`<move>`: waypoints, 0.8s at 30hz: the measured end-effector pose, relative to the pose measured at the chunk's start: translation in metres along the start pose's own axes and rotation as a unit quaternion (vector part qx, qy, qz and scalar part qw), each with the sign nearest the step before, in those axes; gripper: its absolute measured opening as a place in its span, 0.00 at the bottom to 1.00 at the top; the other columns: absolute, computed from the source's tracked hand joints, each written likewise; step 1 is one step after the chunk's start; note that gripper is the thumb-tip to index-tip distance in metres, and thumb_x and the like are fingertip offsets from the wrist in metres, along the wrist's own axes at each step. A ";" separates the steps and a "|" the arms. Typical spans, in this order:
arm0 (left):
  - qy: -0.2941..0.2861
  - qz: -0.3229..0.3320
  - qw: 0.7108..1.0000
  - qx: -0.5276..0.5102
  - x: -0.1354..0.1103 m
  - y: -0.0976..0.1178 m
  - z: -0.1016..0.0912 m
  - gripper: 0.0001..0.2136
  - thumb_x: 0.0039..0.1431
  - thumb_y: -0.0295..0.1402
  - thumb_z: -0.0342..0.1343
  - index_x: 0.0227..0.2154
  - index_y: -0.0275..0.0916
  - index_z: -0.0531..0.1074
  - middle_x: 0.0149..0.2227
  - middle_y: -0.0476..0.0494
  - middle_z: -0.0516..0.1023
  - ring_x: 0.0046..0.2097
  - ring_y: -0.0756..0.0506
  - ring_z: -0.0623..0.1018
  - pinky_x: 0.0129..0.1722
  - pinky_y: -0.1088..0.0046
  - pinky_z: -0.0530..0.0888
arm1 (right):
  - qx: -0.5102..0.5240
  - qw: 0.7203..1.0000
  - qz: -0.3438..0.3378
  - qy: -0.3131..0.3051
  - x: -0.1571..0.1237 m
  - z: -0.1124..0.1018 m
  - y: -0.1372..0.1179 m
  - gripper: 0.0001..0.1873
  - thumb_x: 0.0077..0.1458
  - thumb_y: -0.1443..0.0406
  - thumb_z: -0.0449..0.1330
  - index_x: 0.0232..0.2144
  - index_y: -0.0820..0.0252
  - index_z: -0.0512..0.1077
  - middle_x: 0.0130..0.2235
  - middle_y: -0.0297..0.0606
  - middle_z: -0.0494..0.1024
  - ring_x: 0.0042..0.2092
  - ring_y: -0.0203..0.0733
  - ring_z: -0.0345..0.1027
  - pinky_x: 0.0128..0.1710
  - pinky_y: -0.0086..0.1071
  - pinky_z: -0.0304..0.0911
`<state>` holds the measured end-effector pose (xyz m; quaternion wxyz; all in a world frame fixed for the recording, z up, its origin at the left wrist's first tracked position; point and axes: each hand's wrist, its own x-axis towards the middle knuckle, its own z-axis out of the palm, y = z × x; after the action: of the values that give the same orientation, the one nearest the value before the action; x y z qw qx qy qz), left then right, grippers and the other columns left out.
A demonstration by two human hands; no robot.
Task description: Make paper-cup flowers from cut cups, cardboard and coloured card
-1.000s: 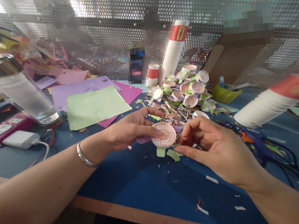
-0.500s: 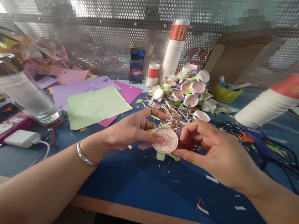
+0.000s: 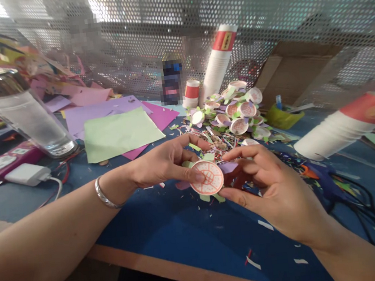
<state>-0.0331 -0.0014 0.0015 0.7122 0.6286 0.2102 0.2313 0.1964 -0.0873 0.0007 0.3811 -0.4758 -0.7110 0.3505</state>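
Left hand (image 3: 164, 161) has a printed disc (image 3: 212, 182) pinched in its fingers, right hand (image 3: 270, 185) at its four o'clock, can't tell if gripping.

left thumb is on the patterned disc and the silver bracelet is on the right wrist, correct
Wrong wrist: the head view shows the silver bracelet on the left one. The left hand does have its thumb on the patterned disc.
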 end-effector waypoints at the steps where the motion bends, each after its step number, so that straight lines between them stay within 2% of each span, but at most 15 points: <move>1: -0.006 -0.004 1.000 -0.002 0.000 0.000 0.000 0.23 0.54 0.27 0.68 0.49 0.39 0.63 0.28 0.50 0.79 0.24 0.53 0.73 0.22 0.80 0.68 | 0.013 1.000 0.007 -0.006 0.000 0.000 0.000 0.22 0.56 0.59 0.70 0.50 0.45 0.66 0.38 0.31 0.82 0.35 0.39 0.78 0.34 0.33 0.75; 4: -0.022 -0.012 1.000 -0.006 -0.001 -0.001 -0.001 0.23 0.55 0.27 0.68 0.49 0.40 0.63 0.29 0.49 0.80 0.23 0.53 0.73 0.23 0.80 0.68 | 0.065 0.997 0.028 -0.022 -0.001 0.002 0.000 0.23 0.56 0.59 0.71 0.50 0.45 0.66 0.42 0.32 0.83 0.40 0.41 0.79 0.38 0.33 0.76; 9: -0.053 -0.011 0.998 -0.022 -0.001 -0.002 0.001 0.23 0.56 0.27 0.67 0.50 0.40 0.62 0.30 0.49 0.80 0.24 0.53 0.73 0.22 0.80 0.69 | 0.150 0.985 0.050 -0.062 -0.002 0.003 -0.004 0.24 0.56 0.61 0.71 0.50 0.45 0.66 0.42 0.32 0.83 0.41 0.41 0.81 0.41 0.34 0.77; 12: -0.038 -0.005 0.999 -0.027 0.000 -0.002 0.002 0.23 0.55 0.27 0.68 0.49 0.40 0.63 0.29 0.50 0.80 0.24 0.53 0.73 0.23 0.80 0.69 | 0.150 0.985 0.055 -0.062 -0.002 0.001 -0.003 0.24 0.56 0.61 0.71 0.51 0.46 0.66 0.42 0.34 0.83 0.42 0.43 0.81 0.41 0.36 0.77; 16: 0.013 0.039 0.999 -0.008 0.001 -0.007 0.001 0.23 0.55 0.28 0.68 0.49 0.41 0.62 0.31 0.49 0.79 0.28 0.51 0.76 0.25 0.78 0.71 | 0.071 0.997 0.021 0.007 0.002 -0.001 0.003 0.25 0.56 0.59 0.71 0.52 0.48 0.66 0.43 0.36 0.81 0.41 0.43 0.79 0.38 0.35 0.76; 21: 0.091 0.102 0.989 0.063 0.004 -0.014 -0.001 0.25 0.57 0.31 0.68 0.52 0.40 0.61 0.30 0.51 0.77 0.28 0.51 0.78 0.29 0.76 0.71 | -0.002 0.989 -0.032 0.145 0.006 -0.002 0.013 0.22 0.58 0.59 0.69 0.51 0.51 0.68 0.48 0.39 0.77 0.46 0.44 0.75 0.44 0.38 0.73; 24: 0.140 0.125 0.977 0.102 0.005 -0.015 0.002 0.27 0.57 0.32 0.68 0.53 0.39 0.60 0.29 0.53 0.76 0.29 0.51 0.78 0.32 0.75 0.71 | -0.033 0.983 -0.041 0.175 0.006 0.000 0.017 0.20 0.57 0.58 0.69 0.49 0.51 0.70 0.47 0.39 0.76 0.47 0.44 0.73 0.46 0.40 0.71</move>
<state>-0.0268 -0.0019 -0.0131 0.5730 0.6810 0.2501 0.3812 0.2017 -0.0764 -0.0123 0.4980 -0.5125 -0.6632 0.2224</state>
